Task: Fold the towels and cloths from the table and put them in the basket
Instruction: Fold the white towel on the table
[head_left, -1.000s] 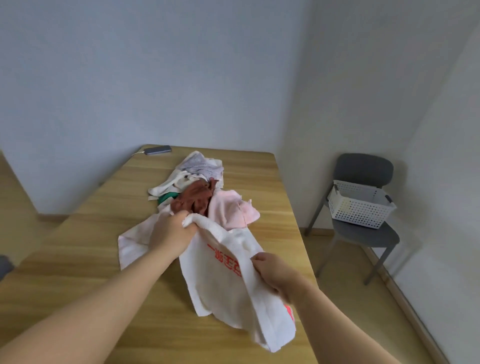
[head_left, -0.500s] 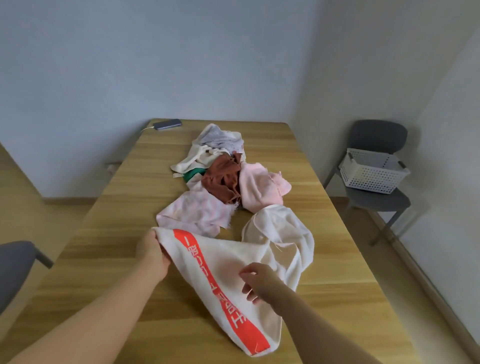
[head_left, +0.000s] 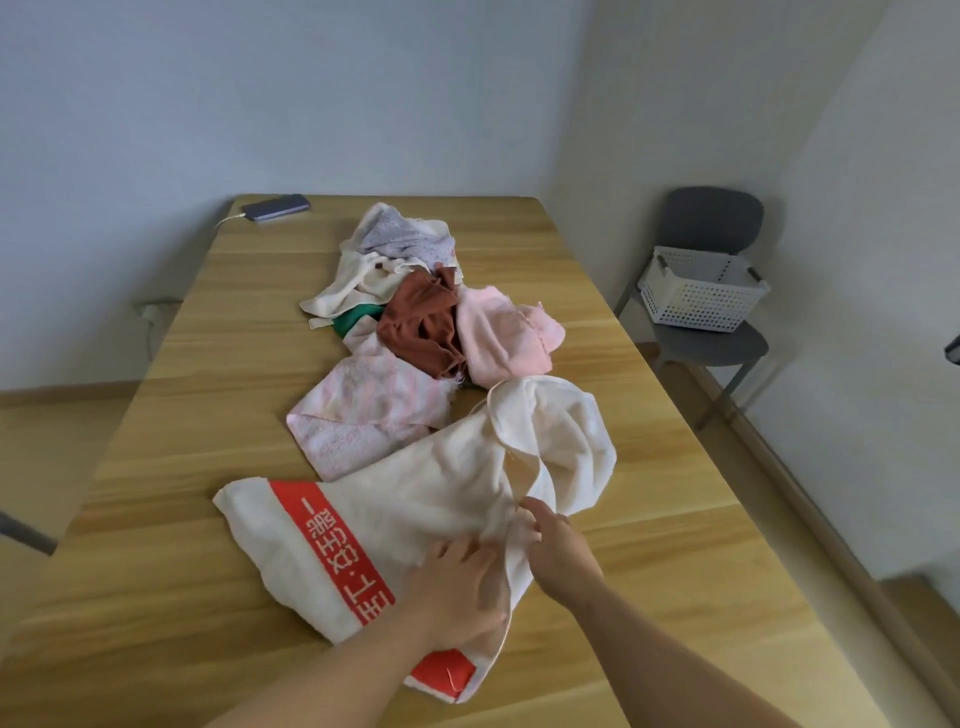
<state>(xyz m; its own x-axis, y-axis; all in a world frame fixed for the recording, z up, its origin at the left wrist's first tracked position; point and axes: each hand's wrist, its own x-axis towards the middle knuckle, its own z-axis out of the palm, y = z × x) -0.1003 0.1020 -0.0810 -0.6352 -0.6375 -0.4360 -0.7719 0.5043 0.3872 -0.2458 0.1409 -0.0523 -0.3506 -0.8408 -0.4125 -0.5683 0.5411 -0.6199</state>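
Wooden table (head_left: 208, 519) in a bare room, with one towel (head_left: 415, 499) spread before us, not yet folded.
Our left hand (head_left: 457, 587) lies flat on the towel near its red band, fingers straight. Our right hand (head_left: 558, 551), just beside it, seems to pinch a fold at the edge. The far end of the towel is bunched and touches the pile (head_left: 431, 322) of other cloths. We think a pull on that fold may drag the pile along, or leave the towel twisted so that the fold comes out crooked. The basket (head_left: 701, 296) stands on a chair (head_left: 711, 218), well apart from the table.
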